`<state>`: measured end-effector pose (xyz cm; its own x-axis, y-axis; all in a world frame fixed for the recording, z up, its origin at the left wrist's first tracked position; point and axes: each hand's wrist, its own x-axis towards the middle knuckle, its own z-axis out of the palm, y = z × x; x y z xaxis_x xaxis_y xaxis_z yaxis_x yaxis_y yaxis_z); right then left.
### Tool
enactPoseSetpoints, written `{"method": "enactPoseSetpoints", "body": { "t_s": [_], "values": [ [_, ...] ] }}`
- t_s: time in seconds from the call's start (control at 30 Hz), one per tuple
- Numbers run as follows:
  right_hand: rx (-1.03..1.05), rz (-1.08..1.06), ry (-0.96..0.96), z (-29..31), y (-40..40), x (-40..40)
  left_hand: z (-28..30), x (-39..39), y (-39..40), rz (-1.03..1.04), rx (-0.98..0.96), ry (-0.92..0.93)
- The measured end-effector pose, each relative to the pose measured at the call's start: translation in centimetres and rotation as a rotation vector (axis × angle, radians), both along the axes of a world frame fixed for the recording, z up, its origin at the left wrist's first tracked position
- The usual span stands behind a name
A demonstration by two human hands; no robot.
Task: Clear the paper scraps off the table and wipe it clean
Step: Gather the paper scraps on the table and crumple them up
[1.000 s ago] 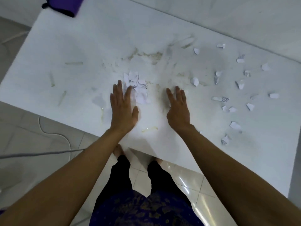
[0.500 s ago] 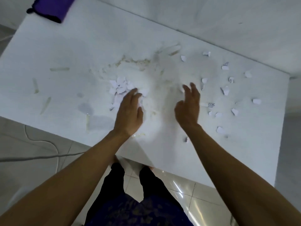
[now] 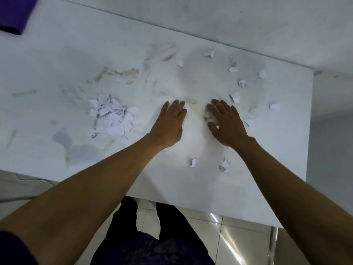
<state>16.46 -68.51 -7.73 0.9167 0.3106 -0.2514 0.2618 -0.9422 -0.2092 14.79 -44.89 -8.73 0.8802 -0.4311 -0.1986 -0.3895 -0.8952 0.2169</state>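
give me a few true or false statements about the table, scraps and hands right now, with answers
1. A pile of scraps lies to the left of the left hand. True.
2. The left hand grips the purple cloth. False: the cloth lies apart at the table's far left corner.
3. Both hands lie with fingers straight on the table. True; the right hand touches a scrap.
4. All scraps are gathered in one pile. False: loose scraps lie scattered around the right hand.
5. The tabletop is spotless. False: brownish stains show.
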Motion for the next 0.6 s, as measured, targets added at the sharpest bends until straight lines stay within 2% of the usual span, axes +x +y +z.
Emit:
{"method": "enactPoseSetpoints", "body": {
  "t_s": [0.13, 0.23, 0.33, 0.43, 0.5, 0.6],
  "values": [
    [0.079, -0.069, -0.027, -0.1, -1.8, -5.2, 0.4, -3.8, -1.3, -0.069, -0.071, -0.091],
    [0.199, -0.107, -0.102, -0.2, -2.4, -8.1, 0.7, -6.9, -2.4, -0.077, -0.212, -0.097],
    [0.293, -0.354, -0.216, -0.3, -3.5, -9.1, 0.2, -9.8, -2.9, -0.038, -0.318, -0.009],
    [0.355, -0.625, -0.100, -1.0, -5.3, -8.1, -0.9, -11.4, -3.3, -0.091, -0.285, 0.051],
    [0.363, -0.597, 0.011, -1.6, -5.9, -7.4, -1.7, -11.5, -3.7, -0.107, -0.248, 0.039],
    [0.386, -0.354, 0.010, -1.6, -5.0, -8.6, -2.3, -10.4, -4.9, -0.075, -0.199, -0.018]
  ]
}}
